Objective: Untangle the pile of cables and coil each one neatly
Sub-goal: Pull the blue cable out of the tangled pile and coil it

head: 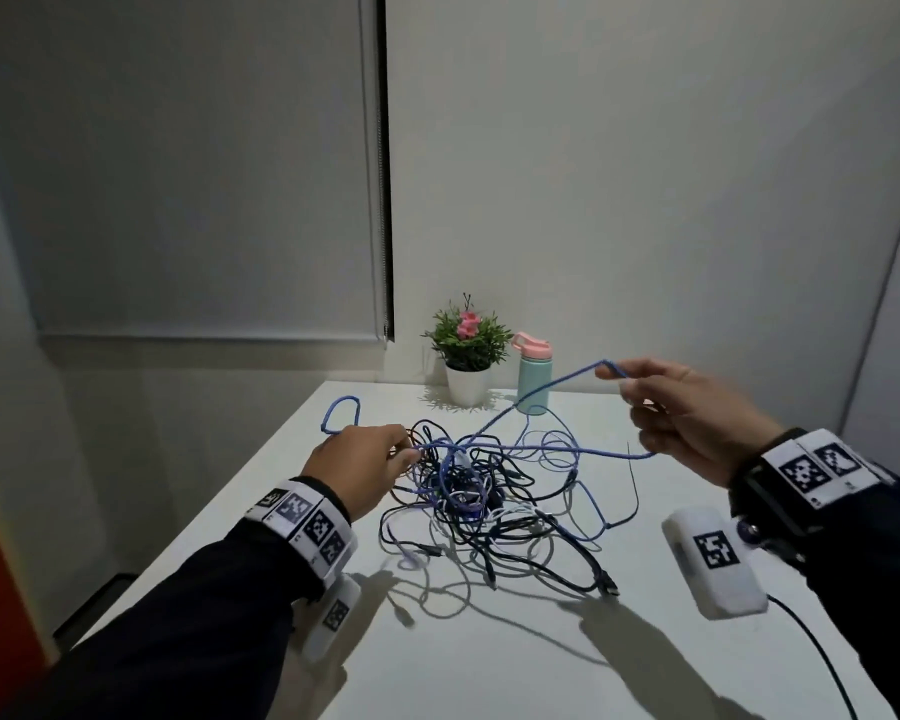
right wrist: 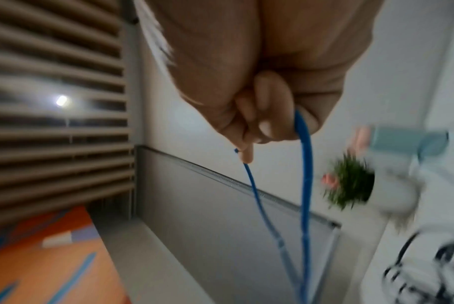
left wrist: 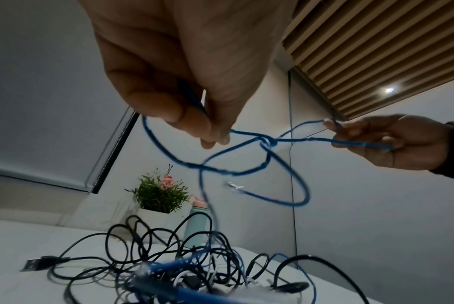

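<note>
Both wrists carry white bands printed with black square markers, and beyond them the hands are raised above the bench [head: 489, 667]. Fingers of the left hand [head: 357, 462] are curled and pinch a blue braided cable [head: 552, 389] between thumb and fingertips; a small loop of that cable stands up just past the knuckles. Across from it, the right hand [head: 697, 418] is lifted higher, its thumb and forefinger nipping the cable at a sharp bend while the lower fingers curl round a second run of the same cable. Between the two hands, the left wrist view shows the blue strands crossing in a loose knot [left wrist: 268, 142], with one silver-tipped end hanging free below it. From there the blue cable drops into the tangled pile of cables [head: 489, 506], black, white and blue, which lies on the bench below and between the hands, a black plug sticking out at its near right edge. At the far edge of the bench stand a potted plant [head: 467, 350] with pink flowers and, just right of it, a mint bottle [head: 533, 379] with a pink lid.
</note>
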{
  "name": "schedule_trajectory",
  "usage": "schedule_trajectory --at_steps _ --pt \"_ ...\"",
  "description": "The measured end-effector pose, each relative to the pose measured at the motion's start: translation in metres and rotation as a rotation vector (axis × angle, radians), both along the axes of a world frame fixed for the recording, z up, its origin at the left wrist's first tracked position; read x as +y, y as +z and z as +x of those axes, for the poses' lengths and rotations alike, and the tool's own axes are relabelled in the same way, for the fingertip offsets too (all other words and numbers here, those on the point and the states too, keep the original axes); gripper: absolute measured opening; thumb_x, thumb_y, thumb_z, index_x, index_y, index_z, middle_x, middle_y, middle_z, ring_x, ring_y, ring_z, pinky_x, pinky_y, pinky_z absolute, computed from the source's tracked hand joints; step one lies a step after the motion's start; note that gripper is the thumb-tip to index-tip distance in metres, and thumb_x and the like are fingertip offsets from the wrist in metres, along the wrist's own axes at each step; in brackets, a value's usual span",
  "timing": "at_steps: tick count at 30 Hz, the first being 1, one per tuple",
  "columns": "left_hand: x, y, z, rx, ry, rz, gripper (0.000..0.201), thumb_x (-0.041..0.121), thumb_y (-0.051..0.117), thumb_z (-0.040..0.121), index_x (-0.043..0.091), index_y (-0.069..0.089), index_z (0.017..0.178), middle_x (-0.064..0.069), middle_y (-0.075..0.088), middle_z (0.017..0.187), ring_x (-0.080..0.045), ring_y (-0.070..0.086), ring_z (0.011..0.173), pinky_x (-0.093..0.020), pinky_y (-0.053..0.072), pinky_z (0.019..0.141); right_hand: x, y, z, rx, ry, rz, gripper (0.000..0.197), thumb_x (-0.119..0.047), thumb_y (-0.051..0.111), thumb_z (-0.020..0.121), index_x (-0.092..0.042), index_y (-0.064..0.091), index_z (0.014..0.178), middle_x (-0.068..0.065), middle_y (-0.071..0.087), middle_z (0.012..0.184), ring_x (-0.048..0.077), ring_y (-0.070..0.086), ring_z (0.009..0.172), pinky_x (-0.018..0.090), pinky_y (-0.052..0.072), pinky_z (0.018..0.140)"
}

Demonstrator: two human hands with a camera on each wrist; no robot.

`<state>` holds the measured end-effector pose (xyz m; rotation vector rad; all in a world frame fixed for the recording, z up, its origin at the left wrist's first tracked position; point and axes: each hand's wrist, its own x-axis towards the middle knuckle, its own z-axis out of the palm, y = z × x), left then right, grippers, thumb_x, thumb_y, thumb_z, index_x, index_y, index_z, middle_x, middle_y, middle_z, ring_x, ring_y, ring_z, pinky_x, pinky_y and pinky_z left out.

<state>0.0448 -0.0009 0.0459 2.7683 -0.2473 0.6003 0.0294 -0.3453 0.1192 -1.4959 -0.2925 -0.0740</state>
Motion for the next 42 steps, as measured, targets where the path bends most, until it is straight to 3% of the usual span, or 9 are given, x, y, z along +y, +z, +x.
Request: schedule_trajectory --at_steps 10,19,22,26,29,32,35,37,42 --pt "0.005 -0.012 0.005 0.109 -0.065 -0.240 0.023 0.044 0.062 0.095 0.036 0.063 0.074 0.004 0.065 0.065 -0.018 0.066 0.066 -0.037 0.056 0.069 -0.030 -0.024 0.019 -0.111 -0.364 -0.468 0.022 -0.026 0.067 0.091 -0.014 0.070 0.073 -0.005 0.040 0.048 0.015 0.031 0.040 0.023 0.028 0.044" --pt "0.008 -0.026 0.010 0.143 -0.071 -0.401 0.019 0.039 0.061 0.096 0.030 0.066 0.079 0.001 0.065 0.069 -0.017 0.064 0.060 -0.035 0.056 0.056 -0.036 -0.039 0.024 -0.114 -0.292 -0.590 0.025 -0.036 0.073 0.086 -0.014 0.070 0.075 -0.011 0.044 0.051 0.010 0.034 0.043 0.024 0.031 0.047" --pt "0.013 -0.029 0.011 0.174 -0.081 -0.508 0.021 0.037 0.063 0.095 0.025 0.067 0.078 0.004 0.062 0.064 -0.010 0.060 0.054 -0.025 0.050 0.047 -0.041 -0.042 0.024 -0.169 -0.269 -0.813 0.015 -0.027 0.075 0.085 -0.017 0.069 0.076 -0.010 0.056 0.058 0.006 0.045 0.050 0.022 0.039 0.053" --pt "0.012 -0.027 0.010 0.175 -0.087 -0.579 0.023 0.033 0.062 0.096 0.020 0.067 0.078 0.003 0.057 0.057 -0.012 0.057 0.048 -0.028 0.050 0.047 -0.040 -0.047 0.024 -0.303 -0.310 -1.115 0.025 -0.017 0.067 0.091 -0.029 0.057 0.071 -0.005 0.057 0.068 0.014 0.052 0.063 0.025 0.038 0.057" --pt "-0.001 -0.026 0.004 0.176 -0.147 -0.569 0.023 0.029 0.060 0.098 0.018 0.064 0.079 0.001 0.056 0.058 -0.012 0.057 0.050 -0.028 0.051 0.048 -0.029 -0.054 0.023 -0.390 -0.330 -1.188 0.011 -0.015 0.060 0.093 -0.025 0.063 0.095 0.001 0.059 0.091 0.021 0.055 0.083 0.031 0.041 0.075" --pt "-0.016 -0.027 -0.002 0.175 -0.223 -0.562 0.024 0.028 0.059 0.099 0.020 0.063 0.077 0.003 0.056 0.053 -0.012 0.055 0.048 -0.030 0.049 0.049 -0.013 -0.059 0.019 -0.395 -0.322 -1.174 0.039 -0.023 0.061 0.094 -0.016 0.054 0.131 0.005 0.053 0.122 0.016 0.053 0.101 0.028 0.041 0.091" --pt "-0.027 -0.024 -0.004 0.143 -0.245 -0.576 0.025 0.030 0.059 0.099 0.022 0.064 0.076 0.003 0.055 0.051 -0.012 0.053 0.046 -0.029 0.049 0.048 0.010 -0.055 0.007 -0.544 -0.282 -1.225 0.056 -0.059 0.053 0.089 -0.022 0.056 0.131 0.001 0.052 0.128 0.022 0.047 0.119 0.042 0.040 0.102" --pt "-0.033 -0.021 -0.005 0.138 -0.259 -0.617 0.023 0.028 0.060 0.099 0.021 0.066 0.078 0.004 0.054 0.052 -0.013 0.055 0.048 -0.030 0.051 0.049 0.030 -0.051 -0.003 -0.550 -0.119 -1.220 0.073 -0.076 0.045 0.079 -0.022 0.060 0.126 -0.001 0.053 0.126 0.019 0.047 0.119 0.040 0.040 0.103" --pt "-0.045 -0.015 -0.010 0.238 -0.388 -0.650 0.021 0.023 0.061 0.099 0.017 0.067 0.080 0.008 0.057 0.059 -0.009 0.055 0.058 -0.028 0.052 0.061 0.066 -0.061 -0.002 -0.716 -0.015 -1.171 0.070 -0.026 0.073 0.085 -0.015 0.041 0.146 0.004 0.038 0.149 0.019 0.035 0.137 0.032 0.030 0.115"
